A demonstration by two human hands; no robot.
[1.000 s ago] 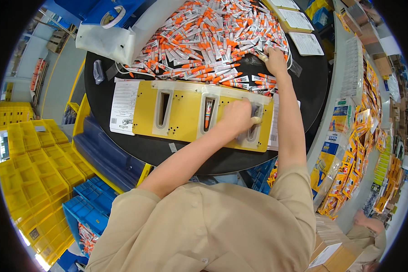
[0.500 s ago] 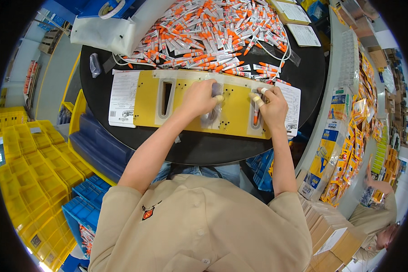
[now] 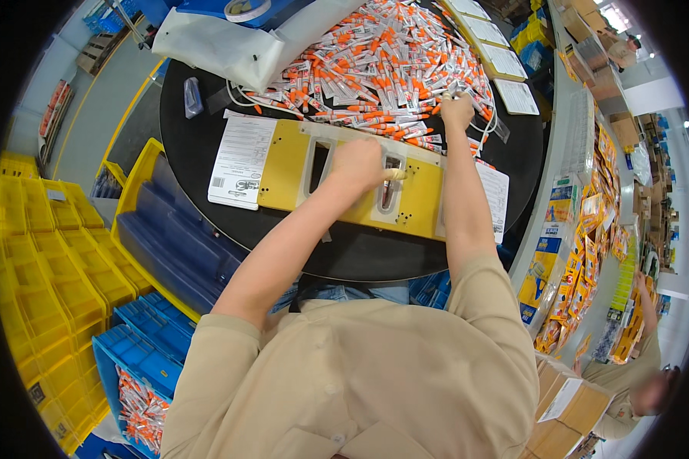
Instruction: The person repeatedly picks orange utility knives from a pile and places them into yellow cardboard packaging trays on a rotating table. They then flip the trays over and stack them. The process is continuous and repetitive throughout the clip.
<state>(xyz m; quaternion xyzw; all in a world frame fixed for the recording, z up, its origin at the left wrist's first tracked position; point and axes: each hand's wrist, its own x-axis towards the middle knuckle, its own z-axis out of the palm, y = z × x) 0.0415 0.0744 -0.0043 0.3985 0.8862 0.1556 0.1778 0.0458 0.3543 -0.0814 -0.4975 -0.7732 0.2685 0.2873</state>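
Across the black round table [image 3: 283, 237] lies a yellow board [image 3: 283, 172] with long slots. My left hand [image 3: 356, 164] rests over its middle, fingers curled and mostly hidden, taped thumb reaching to a slot lined with a clear plastic blister [image 3: 388, 200]. Something dark red shows inside that blister. What the curled fingers hold, if anything, is out of sight. Beyond the board my right hand [image 3: 457, 111] is at the right side of a heap of small white tubes with orange caps [image 3: 375, 61]. Its fingers pinch a small tube [image 3: 455, 89], partly covered by them.
Printed cards [image 3: 241, 161] stick out under the board's left end, others [image 3: 499, 195] at its right. A white cable [image 3: 491, 122] loops by the heap. Plastic sheeting [image 3: 214, 46] hangs at the back left. Yellow bins [image 3: 61, 252] and blue crates [image 3: 142, 329] stand left; packaged goods [image 3: 551, 268] right.
My right hand has left the board's right slot and reached forward to the tube heap. My left hand stays over the board's middle, now by a blister-lined slot. The whole view has shifted.
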